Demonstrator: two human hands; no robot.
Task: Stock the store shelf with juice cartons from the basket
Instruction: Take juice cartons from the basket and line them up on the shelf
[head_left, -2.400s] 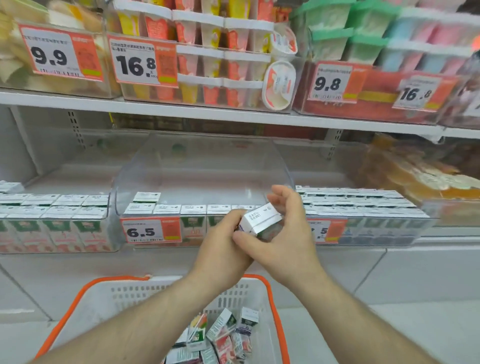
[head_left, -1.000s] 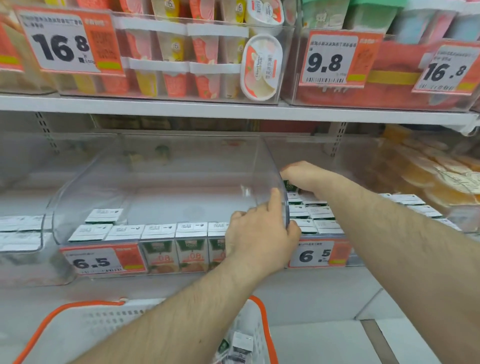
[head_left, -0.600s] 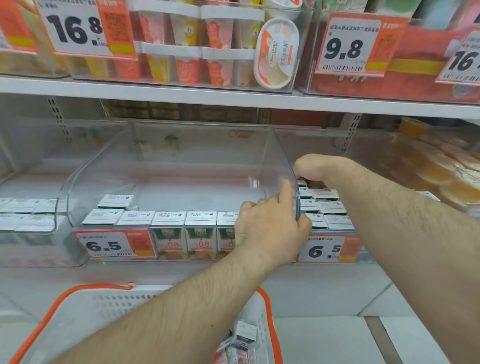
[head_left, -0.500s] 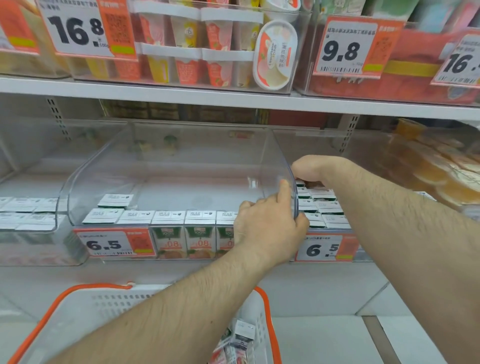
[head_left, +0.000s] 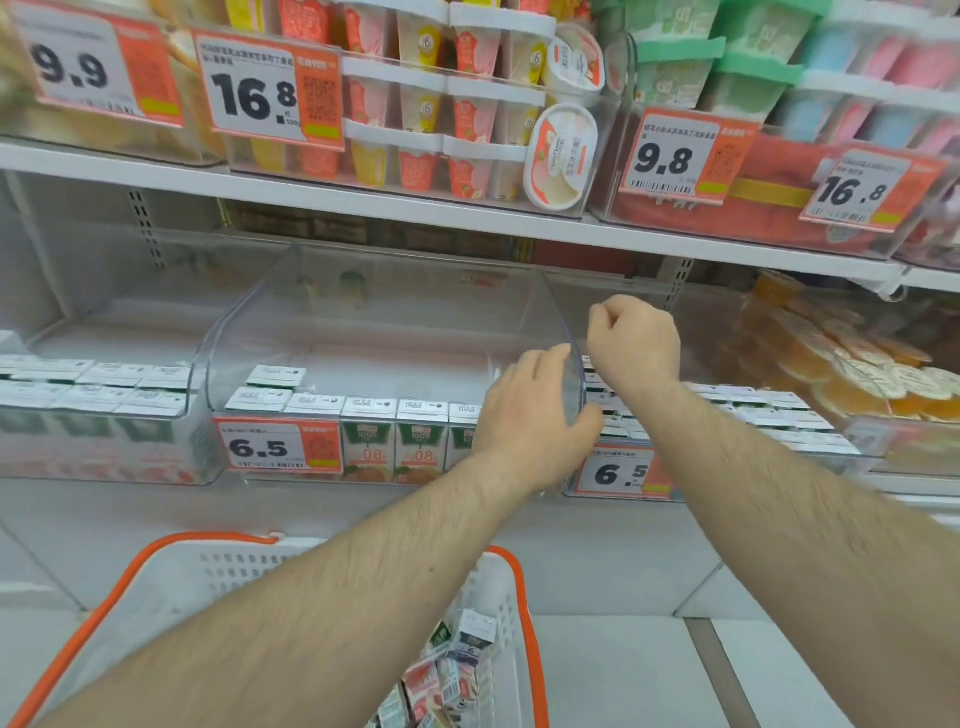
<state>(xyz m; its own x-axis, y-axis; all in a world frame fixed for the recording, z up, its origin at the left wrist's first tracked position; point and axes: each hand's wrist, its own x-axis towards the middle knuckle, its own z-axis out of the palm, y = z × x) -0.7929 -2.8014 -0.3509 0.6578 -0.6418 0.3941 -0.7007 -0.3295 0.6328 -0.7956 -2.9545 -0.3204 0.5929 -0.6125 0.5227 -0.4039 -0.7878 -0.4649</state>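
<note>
Small green-and-white juice cartons (head_left: 395, 447) stand in a row at the front of a clear plastic bin (head_left: 363, 312) on the lower shelf. My left hand (head_left: 535, 415) grips the right wall of that bin, fingers inside and thumb outside. My right hand (head_left: 634, 338) hovers as a curled fist above more cartons (head_left: 753, 410) in the bin to the right, and I see nothing in it. Below, an orange-rimmed white basket (head_left: 171, 566) holds several loose cartons (head_left: 457, 670).
Another carton bin (head_left: 93, 395) sits at the left. The upper shelf edge (head_left: 363, 200) hangs just above, with dessert cups (head_left: 441, 104) and price tags on it. Packs of orange cups (head_left: 841, 364) fill the far right of the lower shelf.
My right hand has drawn back and up out of the right bin, empty and curled; earlier it held a carton. My left hand keeps its grip on the bin wall.
</note>
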